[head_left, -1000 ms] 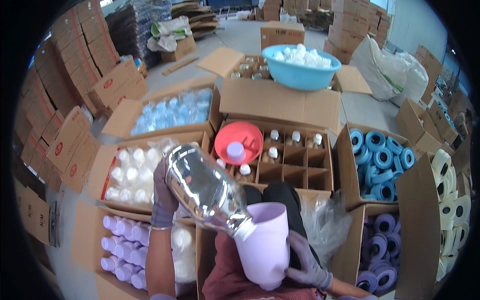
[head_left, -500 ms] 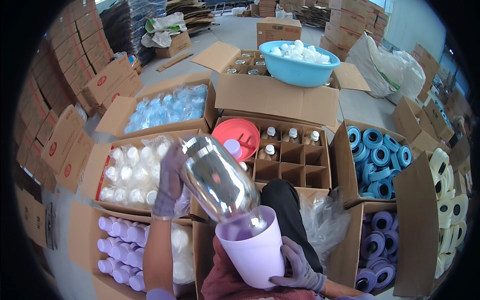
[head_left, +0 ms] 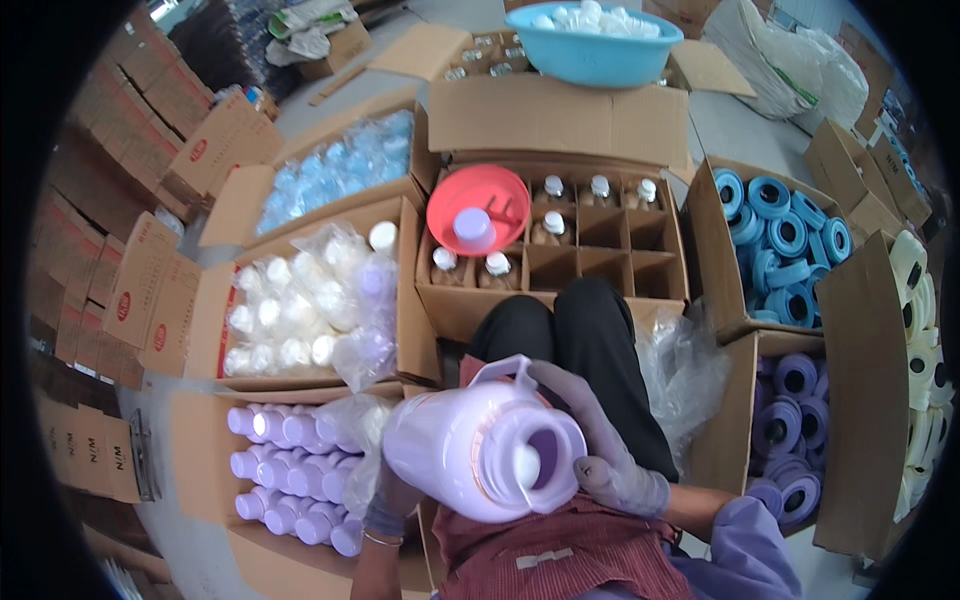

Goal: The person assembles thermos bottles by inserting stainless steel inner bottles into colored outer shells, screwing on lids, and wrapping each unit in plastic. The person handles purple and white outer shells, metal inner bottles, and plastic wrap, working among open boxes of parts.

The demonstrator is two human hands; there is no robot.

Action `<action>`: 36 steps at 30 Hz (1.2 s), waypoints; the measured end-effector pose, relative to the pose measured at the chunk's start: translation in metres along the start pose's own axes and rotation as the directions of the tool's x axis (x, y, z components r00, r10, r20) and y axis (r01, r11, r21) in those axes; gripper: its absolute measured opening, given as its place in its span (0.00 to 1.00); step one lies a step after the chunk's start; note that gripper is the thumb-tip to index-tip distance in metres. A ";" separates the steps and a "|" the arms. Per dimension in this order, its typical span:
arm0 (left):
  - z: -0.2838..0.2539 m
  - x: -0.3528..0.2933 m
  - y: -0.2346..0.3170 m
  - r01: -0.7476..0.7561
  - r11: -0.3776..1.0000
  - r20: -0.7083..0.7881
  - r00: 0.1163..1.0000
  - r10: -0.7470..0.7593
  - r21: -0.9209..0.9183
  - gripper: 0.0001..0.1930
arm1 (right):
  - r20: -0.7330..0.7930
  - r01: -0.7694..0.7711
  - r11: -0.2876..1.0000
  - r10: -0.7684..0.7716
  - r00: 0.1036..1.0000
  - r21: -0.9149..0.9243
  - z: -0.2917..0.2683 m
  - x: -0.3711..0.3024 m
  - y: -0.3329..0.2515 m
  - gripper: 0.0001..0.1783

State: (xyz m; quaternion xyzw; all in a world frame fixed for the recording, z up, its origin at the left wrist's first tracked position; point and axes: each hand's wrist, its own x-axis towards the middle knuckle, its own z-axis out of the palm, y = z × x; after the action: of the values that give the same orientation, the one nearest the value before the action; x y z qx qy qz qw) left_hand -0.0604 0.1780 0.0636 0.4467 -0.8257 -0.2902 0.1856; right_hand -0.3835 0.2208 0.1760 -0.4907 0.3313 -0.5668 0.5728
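Observation:
A light purple thermos jug [head_left: 450,450] lies tilted over my lap, its wide mouth facing right and toward me. Inside the mouth shows a white round piece [head_left: 526,465]. My gloved left hand [head_left: 393,500] holds the jug's base from below, its fingers mostly hidden. My gloved right hand [head_left: 620,470] grips the jug beside its mouth, thumb near the rim and fingers by the handle [head_left: 503,369]. To the left, a carton holds rows of purple cups [head_left: 300,470]. In front stands a divided carton [head_left: 560,268] with silver-topped bottles in some cells.
A red basin [head_left: 445,205] with a purple cup [head_left: 474,229] rests on the divided carton. Farther off sits a blue basin [head_left: 600,55] of white caps. Cartons at right hold blue rings [head_left: 770,195], purple rings [head_left: 790,400] and cream parts [head_left: 915,320]. Bagged white parts [head_left: 290,300] fill a left carton.
The silver glass liner, earlier in my left hand entering the purple shell, is out of sight. The jug is now tipped sideways with its mouth and handle showing. The view has tilted down.

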 end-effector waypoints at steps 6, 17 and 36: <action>-0.009 0.047 0.021 -0.120 0.987 -0.127 0.986 0.105 -0.111 0.32 | 0.348 0.538 0.522 -0.422 0.837 -0.662 -0.013 0.072 -0.036 0.63; 0.015 0.099 0.012 -0.214 0.977 -0.099 0.972 0.215 0.015 0.20 | 0.390 0.612 0.602 -0.472 0.791 -0.513 -0.008 0.096 -0.075 0.43; -0.095 0.174 0.129 -0.135 0.949 0.209 0.975 0.076 0.285 0.14 | -0.146 0.387 0.704 -0.568 0.810 -0.596 -0.038 0.004 0.045 0.45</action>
State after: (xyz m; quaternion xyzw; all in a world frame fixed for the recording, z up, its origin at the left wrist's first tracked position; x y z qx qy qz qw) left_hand -0.1800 0.0572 0.2271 0.3938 -0.8969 -0.1948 0.0496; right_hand -0.4043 0.2039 0.1231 -0.6023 0.4241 -0.6519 0.1803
